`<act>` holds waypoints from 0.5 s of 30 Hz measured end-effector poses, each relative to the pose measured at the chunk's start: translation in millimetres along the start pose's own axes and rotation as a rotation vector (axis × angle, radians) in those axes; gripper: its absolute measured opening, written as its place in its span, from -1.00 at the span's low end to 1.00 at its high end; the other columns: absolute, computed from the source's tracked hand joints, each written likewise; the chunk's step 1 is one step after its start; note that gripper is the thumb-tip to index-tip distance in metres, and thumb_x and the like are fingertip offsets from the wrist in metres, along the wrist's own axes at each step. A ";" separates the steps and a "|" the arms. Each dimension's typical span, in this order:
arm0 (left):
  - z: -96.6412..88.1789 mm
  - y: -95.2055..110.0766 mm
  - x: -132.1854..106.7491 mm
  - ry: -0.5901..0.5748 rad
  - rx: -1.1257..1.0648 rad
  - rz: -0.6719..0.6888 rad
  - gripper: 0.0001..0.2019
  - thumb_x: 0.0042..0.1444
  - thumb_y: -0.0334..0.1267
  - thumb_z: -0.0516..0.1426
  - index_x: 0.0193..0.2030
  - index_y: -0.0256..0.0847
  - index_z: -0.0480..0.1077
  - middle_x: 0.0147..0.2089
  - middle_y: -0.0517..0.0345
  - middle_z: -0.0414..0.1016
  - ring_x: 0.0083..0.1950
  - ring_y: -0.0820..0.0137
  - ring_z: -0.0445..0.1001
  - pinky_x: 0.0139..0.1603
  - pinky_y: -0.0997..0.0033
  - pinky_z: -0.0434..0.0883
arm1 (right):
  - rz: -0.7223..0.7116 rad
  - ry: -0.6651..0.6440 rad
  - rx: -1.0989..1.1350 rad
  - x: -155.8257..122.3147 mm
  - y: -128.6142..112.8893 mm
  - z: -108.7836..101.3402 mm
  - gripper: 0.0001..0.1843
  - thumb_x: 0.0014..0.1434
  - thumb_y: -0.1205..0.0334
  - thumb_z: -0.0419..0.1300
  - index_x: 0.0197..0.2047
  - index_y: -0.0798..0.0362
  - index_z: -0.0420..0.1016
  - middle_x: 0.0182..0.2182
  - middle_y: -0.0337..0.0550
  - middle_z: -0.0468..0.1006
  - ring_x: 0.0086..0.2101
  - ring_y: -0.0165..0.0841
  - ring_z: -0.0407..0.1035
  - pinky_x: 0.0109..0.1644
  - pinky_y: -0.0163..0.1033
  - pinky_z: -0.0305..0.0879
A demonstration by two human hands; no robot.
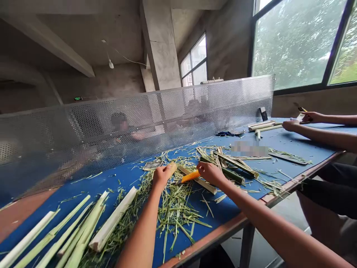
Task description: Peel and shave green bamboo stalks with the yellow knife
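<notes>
My left hand (164, 174) is closed on a short, yellowish stalk piece (173, 168), much of it hidden by the fingers. My right hand (209, 173) grips the end of an orange utility knife (190, 176), whose blade end points left toward my left hand. Below both hands lies a pile of green shavings (178, 204) on the blue tabletop (192, 232). A pale split strip (199, 180) rests on the pile behind the knife. Right of my right hand are a dark green stalk (233, 175) and several split stalk pieces (237, 163).
Several long pale-green stalks (86, 232) and a thick whitish one (114, 219) lie at the left. A perforated metal screen (167, 111) runs along the back, with people behind it. At the right, another person's hands (292, 124) work near more stalks (262, 125).
</notes>
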State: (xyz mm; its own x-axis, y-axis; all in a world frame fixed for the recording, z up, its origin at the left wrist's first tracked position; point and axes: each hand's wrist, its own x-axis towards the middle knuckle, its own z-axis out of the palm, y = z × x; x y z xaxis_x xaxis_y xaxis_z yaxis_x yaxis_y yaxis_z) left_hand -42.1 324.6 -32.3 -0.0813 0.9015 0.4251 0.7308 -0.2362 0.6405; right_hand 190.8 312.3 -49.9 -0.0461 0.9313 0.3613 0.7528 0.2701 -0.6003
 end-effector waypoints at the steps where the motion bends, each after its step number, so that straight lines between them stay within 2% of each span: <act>1: -1.8 3.4 1.8 -0.013 0.026 -0.013 -0.74 0.07 -0.07 0.11 -0.46 -0.22 0.38 -0.60 0.26 0.33 -0.53 0.46 0.28 -0.47 0.49 0.13 | -0.100 -0.010 -0.146 -3.0 -7.7 5.4 -0.70 0.14 0.32 0.05 -0.14 0.01 0.56 -0.21 -0.07 0.55 -0.24 -0.30 0.39 -0.17 -0.28 0.23; 2: -5.1 7.4 1.7 -0.036 0.064 -0.016 -0.82 0.01 -0.13 0.17 -0.38 -0.20 0.40 -0.55 0.27 0.37 -0.51 0.46 0.30 -0.46 0.50 0.14 | -0.185 -0.028 -0.269 -4.3 -14.1 10.1 -0.64 0.14 0.33 0.04 -0.06 -0.01 0.55 -0.11 -0.05 0.52 -0.16 -0.25 0.38 -0.12 -0.24 0.22; 4: -17.6 15.4 -4.8 -0.100 0.162 -0.013 -0.77 -0.07 -0.23 0.24 -0.23 -0.16 0.39 -0.44 0.26 0.45 -0.44 0.45 0.36 -0.41 0.51 0.18 | -0.282 -0.080 -0.419 -3.6 -22.5 19.6 -0.57 0.13 0.31 0.07 0.05 -0.04 0.52 0.01 0.00 0.45 -0.03 -0.13 0.30 -0.06 -0.15 0.20; 7: -50.9 19.1 -27.4 -0.158 0.302 -0.019 -0.84 0.04 -0.26 0.16 -0.20 -0.12 0.39 -0.30 0.18 0.51 -0.33 0.41 0.42 -0.34 0.47 0.24 | -0.288 -0.137 -0.543 -0.3 -25.3 33.0 -0.57 0.16 0.18 0.11 0.11 -0.09 0.48 0.02 0.04 0.43 0.00 -0.01 0.24 -0.05 -0.04 0.18; 9: -80.1 11.6 -49.0 -0.135 0.427 -0.039 -0.89 0.08 -0.28 0.12 -0.22 -0.12 0.40 -0.21 0.13 0.52 -0.23 0.36 0.45 -0.24 0.43 0.29 | -0.295 -0.146 -0.579 0.1 -24.7 37.7 -0.61 0.19 0.13 0.12 0.08 -0.11 0.49 -0.02 0.06 0.44 0.00 0.00 0.25 -0.05 -0.01 0.15; 12: -124.2 -10.8 -92.6 -0.080 0.630 -0.127 -0.82 0.10 -0.27 0.11 -0.14 -0.11 0.40 -0.08 0.03 0.48 -0.04 0.25 0.44 -0.08 0.32 0.32 | -0.351 -0.129 -0.543 -8.2 -29.0 36.5 -0.61 0.26 0.11 0.03 0.09 -0.01 0.47 -0.05 0.11 0.46 -0.03 0.00 0.28 -0.10 -0.06 0.13; 15: -152.4 -33.2 -148.4 -0.024 0.741 -0.269 -0.66 0.09 -0.17 0.15 0.02 -0.14 0.36 0.06 -0.08 0.43 0.11 0.11 0.36 0.04 0.16 0.30 | -0.347 -0.154 -0.405 -32.8 -42.9 36.4 -0.60 0.28 0.05 -0.01 0.05 0.08 0.44 -0.14 0.11 0.52 -0.14 -0.08 0.38 -0.20 -0.16 0.13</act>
State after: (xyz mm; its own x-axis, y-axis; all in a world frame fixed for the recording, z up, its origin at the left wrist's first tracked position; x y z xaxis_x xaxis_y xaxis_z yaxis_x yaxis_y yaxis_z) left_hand -157.5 143.3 -19.2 -0.3107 0.9030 0.2967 0.9501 0.2865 0.1230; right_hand 136.1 279.0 -62.0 -0.4088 0.8376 0.3622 0.8673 0.4801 -0.1315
